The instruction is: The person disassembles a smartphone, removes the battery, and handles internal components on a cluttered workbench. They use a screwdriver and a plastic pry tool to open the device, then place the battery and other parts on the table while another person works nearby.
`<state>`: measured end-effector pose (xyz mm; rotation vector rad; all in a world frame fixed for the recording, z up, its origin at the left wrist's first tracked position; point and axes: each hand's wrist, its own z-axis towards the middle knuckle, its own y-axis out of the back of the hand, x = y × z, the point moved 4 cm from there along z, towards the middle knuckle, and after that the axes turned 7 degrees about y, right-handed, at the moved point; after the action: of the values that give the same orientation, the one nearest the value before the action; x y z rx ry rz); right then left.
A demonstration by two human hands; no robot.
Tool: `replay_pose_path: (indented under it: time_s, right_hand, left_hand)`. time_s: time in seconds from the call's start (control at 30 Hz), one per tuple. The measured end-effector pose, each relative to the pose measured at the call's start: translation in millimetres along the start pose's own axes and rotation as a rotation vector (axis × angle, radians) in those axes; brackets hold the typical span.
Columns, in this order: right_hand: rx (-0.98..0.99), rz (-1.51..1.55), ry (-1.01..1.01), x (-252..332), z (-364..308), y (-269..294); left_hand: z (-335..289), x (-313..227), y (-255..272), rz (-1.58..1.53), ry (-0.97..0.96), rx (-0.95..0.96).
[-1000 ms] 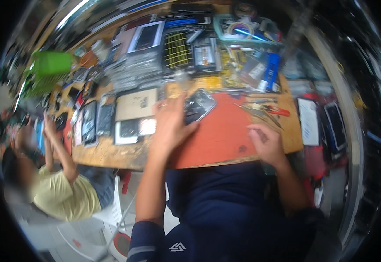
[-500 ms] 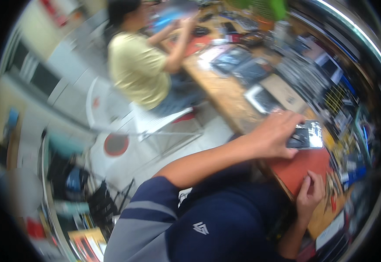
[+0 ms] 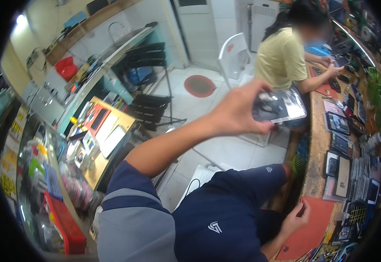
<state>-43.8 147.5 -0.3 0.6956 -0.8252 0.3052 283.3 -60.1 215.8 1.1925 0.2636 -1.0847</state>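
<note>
Watching left hand (image 3: 236, 112) clamped on glossy phone-like panel (image 3: 282, 106), 2 o'clock | right hand (image 3: 293, 222) parted, 4 o'clock | I fear edge pinch slipping

A green basket (image 3: 376, 87) stood at the counter (image 3: 315, 168)'s back edge. By the front edge sat a yellow-shirted person (image 3: 277, 61), a white chair (image 3: 230, 54) behind. A black slatted chair (image 3: 149, 107) stood on the tiled floor (image 3: 232, 156).
</note>
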Motion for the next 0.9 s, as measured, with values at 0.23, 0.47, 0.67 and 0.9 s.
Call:
replay_pose_path:
  time_s: [0.23,0.47,0.67,0.9]
  right_hand:
    - [0.029,0.04,0.074,-19.5,0.5,-2.1]
    - [0.035,-0.025,0.134,-19.8,6.1,-0.1]
    - [0.036,-0.037,0.145,-28.7,9.2,-1.1]
    - [0.048,-0.099,0.226,-32.0,12.7,-0.7]
  left_hand:
    - [-91.5,45.9,80.4,0.096,0.348,-0.213]
    - [-121.0,68.5,103.5,0.128,0.398,-0.246]
    - [-136.5,87.8,129.9,0.184,0.385,-0.327]
    - [-223.9,161.2,212.8,0.431,0.548,-0.653]
